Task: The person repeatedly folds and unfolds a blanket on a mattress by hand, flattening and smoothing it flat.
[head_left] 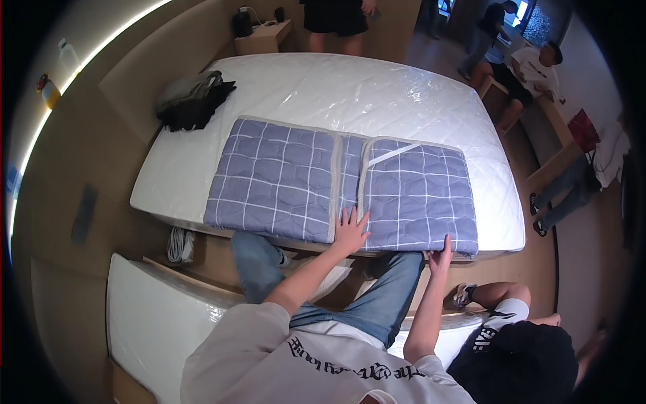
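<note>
A blue quilted mattress pad [276,178] with white check lines and grey binding lies folded on the near side of a plastic-wrapped white mattress [330,87]. Its two ends are folded inward, leaving a narrow gap near the middle. A white elastic strap [394,155] crosses the far corner of the right-hand fold. My left hand [350,233] rests with fingers spread on the pad, by the gap at the near edge. At that edge, farther right, my right hand [440,260] grips the pad, one digit on top and the others partly hidden beneath.
Dark clothing [195,101] lies on the mattress's far left. Behind me is another wrapped mattress [161,323], with a seated person in a black cap [525,357] at my right. A bedside table [264,37] stands at the back; several other people are around the room.
</note>
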A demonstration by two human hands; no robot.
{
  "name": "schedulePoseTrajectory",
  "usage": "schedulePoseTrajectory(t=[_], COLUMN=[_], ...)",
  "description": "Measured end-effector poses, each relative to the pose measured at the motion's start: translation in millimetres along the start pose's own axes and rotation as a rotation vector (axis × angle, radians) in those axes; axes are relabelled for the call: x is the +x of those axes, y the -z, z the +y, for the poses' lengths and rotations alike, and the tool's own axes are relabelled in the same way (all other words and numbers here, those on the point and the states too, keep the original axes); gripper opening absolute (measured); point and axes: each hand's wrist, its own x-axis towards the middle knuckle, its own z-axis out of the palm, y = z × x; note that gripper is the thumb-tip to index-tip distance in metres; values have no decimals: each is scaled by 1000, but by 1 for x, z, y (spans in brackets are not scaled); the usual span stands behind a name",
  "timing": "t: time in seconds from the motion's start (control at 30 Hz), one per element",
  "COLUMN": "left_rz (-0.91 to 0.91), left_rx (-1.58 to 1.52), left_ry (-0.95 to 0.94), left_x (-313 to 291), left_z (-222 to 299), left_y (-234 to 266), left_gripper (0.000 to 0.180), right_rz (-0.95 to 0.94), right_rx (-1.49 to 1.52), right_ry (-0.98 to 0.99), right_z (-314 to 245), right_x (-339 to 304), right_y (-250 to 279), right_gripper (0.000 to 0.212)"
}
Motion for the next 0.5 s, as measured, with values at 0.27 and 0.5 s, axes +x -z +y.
schedulePoseTrajectory(t=[0.27, 0.5], left_rz=[-104, -259], left_rx=[-1412, -2552], left_ry=[-83, 389], left_x=[16, -10], left_z=[-60, -124], left_y=[13, 4], left_gripper=[63, 74], right_rz=[-112, -332], right_rx=[-163, -594], right_ry=[677, 1036], right_z=[-24, 70], right_x=[-58, -163], right_y=[-136, -312], right_gripper=[42, 28])
